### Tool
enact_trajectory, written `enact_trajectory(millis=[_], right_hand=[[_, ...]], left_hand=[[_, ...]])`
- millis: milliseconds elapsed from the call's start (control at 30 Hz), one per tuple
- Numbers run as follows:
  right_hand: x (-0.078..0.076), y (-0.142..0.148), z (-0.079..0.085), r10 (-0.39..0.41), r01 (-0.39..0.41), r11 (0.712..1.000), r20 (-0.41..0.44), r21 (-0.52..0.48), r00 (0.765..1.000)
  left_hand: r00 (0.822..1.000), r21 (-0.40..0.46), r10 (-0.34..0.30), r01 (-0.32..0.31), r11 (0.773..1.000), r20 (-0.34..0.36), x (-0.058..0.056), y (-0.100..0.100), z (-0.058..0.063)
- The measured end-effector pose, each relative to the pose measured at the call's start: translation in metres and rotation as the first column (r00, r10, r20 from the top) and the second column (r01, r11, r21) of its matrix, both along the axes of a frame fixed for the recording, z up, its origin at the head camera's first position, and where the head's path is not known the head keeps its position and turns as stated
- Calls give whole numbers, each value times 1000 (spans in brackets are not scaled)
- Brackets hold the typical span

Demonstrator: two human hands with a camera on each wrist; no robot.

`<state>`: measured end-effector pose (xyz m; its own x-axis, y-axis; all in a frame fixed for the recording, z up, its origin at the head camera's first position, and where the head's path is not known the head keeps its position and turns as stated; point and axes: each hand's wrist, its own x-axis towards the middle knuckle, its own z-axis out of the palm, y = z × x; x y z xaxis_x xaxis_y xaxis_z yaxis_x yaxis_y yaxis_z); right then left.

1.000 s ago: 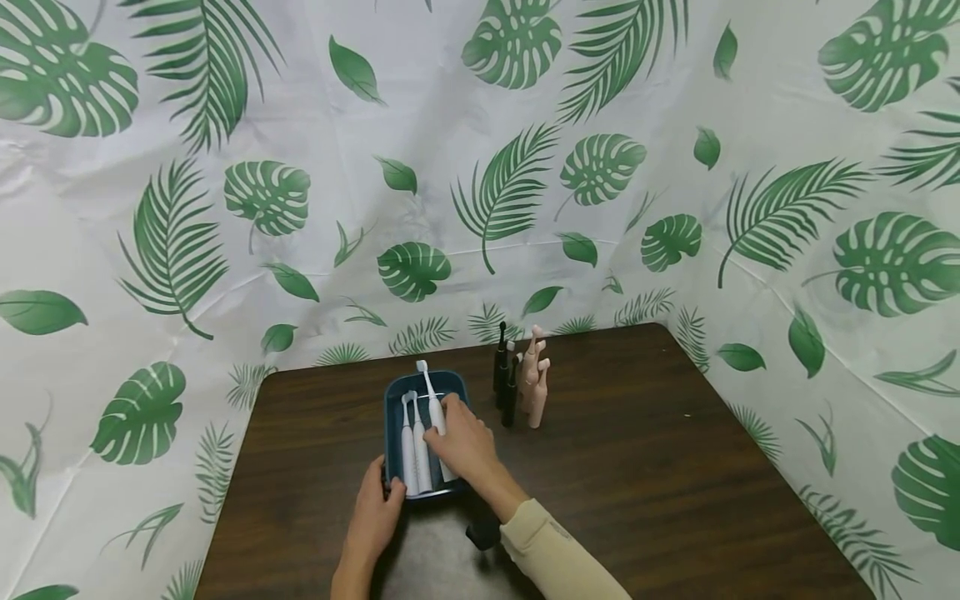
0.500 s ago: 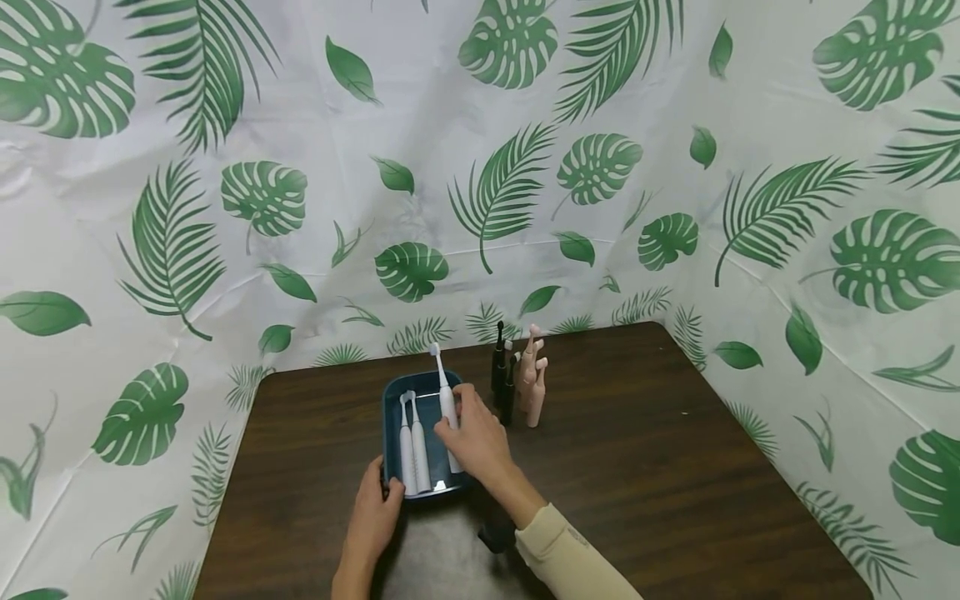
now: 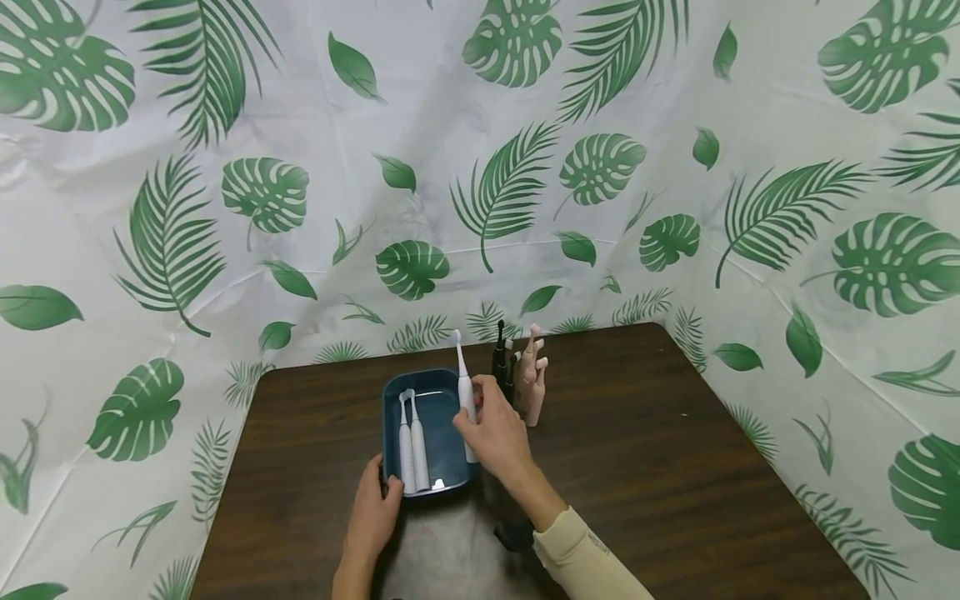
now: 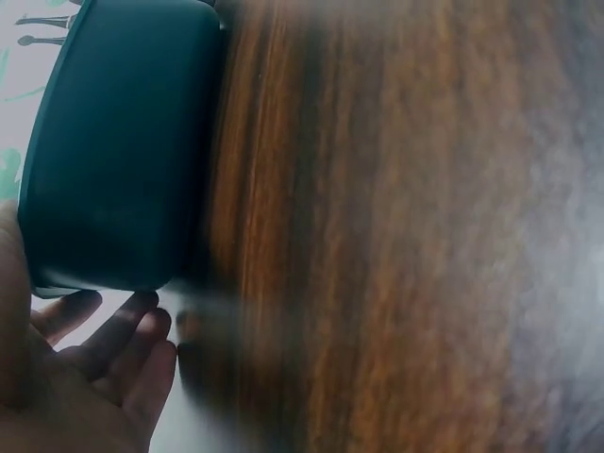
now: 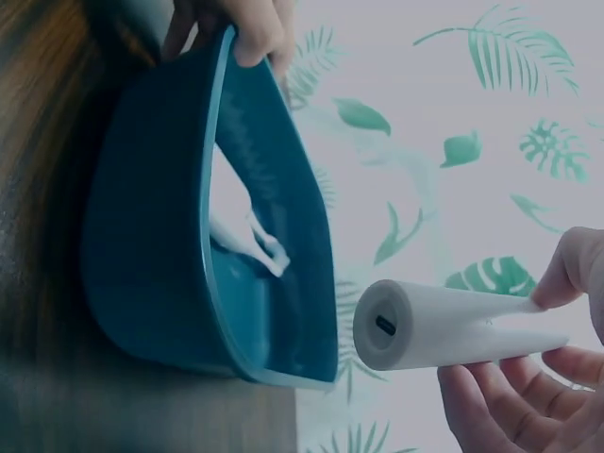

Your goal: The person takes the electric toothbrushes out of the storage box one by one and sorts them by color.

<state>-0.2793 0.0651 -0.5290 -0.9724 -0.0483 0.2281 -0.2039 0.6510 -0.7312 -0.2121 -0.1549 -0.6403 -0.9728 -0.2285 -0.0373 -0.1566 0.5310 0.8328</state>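
Observation:
My right hand (image 3: pixel 498 433) pinches a white electric toothbrush (image 3: pixel 467 396) by its handle, brush head up, at the right side of a dark blue bin (image 3: pixel 444 429). Seen from the right wrist, the toothbrush (image 5: pixel 453 326) is apart from the bin (image 5: pixel 160 217), its round base with a dark slot facing the camera. Two more white electric toothbrushes (image 3: pixel 418 450) lie side by side in the bin's left half. My left hand (image 3: pixel 372 512) grips the bin's lower left corner, thumb over the rim; in the left wrist view its fingers (image 4: pixel 132 340) are against the outer wall.
Black electric toothbrushes (image 3: pixel 500 362) and pink ones (image 3: pixel 536 396) stand upright in a cluster right of the bin, close behind my right hand. The brown wooden table (image 3: pixel 660 467) stretches away to the right. A leaf-patterned sheet (image 3: pixel 337 167) hangs behind the table.
My right hand has lifted the white toothbrush out of the bin and carried it right, to the bin's right rim. The left hand stays at the bin's corner.

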Motion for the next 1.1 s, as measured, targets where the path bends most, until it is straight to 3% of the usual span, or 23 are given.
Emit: enact_trajectory(millis=[400,600,733,1100], right_hand=[[14,15,-3,-26,25,999,-27,-38,999],[19,31,-10,-79,73,995,-88,-69,993],[21,40,-15,-100,89,992,-125,-85,987],[29,62,-26,-155,135,978,-124,-158,980]], left_hand=[[999,10,35,-35,999,-7,2,1,-2],[999,0,17,-17,1000,-42,3,1,2],[999,-22,6,-7,1000,-35,3,-1,1],[1000,-18,20,-20,1000,7,2,-3,-1]])
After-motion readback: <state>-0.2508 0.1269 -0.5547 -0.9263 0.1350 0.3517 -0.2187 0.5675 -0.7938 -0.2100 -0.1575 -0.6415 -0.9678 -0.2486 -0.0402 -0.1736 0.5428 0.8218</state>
